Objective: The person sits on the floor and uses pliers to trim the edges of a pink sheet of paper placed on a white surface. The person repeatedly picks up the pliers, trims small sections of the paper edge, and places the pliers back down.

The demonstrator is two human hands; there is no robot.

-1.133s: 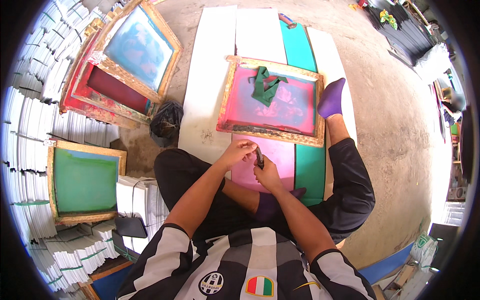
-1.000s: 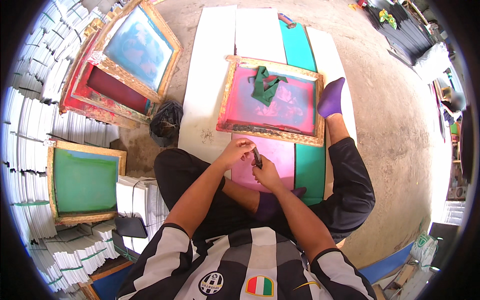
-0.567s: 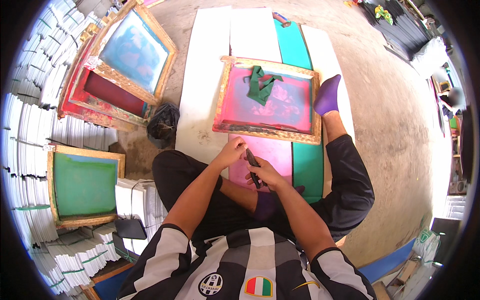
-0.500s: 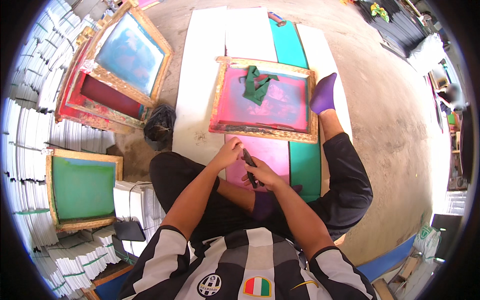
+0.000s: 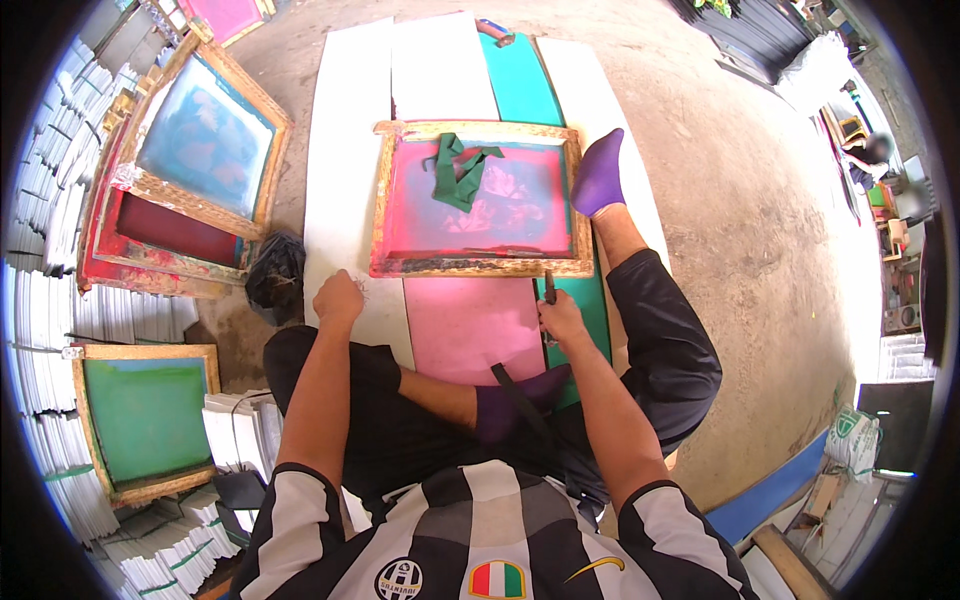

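Note:
My left hand (image 5: 338,298) is closed in a fist low over the white board, left of the pink strip; whether anything is inside it is hidden. My right hand (image 5: 563,318) grips a narrow dark hand tool (image 5: 550,288), whose end points up toward the near edge of a wooden screen frame (image 5: 482,268). The fingers hide most of the tool, so I cannot tell its kind. Pink-stained mesh fills the frame, with a crumpled green cloth strip (image 5: 458,183) lying on it. A black strap (image 5: 520,400) crosses my sock below the right hand.
My purple-socked foot (image 5: 600,172) touches the frame's right side. More screen frames (image 5: 205,145) lean at left beside a black plastic bag (image 5: 275,278). A green screen (image 5: 145,412) stands near stacked white sheets (image 5: 40,310). A hammer-like tool (image 5: 497,32) lies at the far end.
My hands have moved apart: the left went left and closed, the right went right with the dark tool, now pointing up. A black strap shows over my sock. The whole view has shifted.

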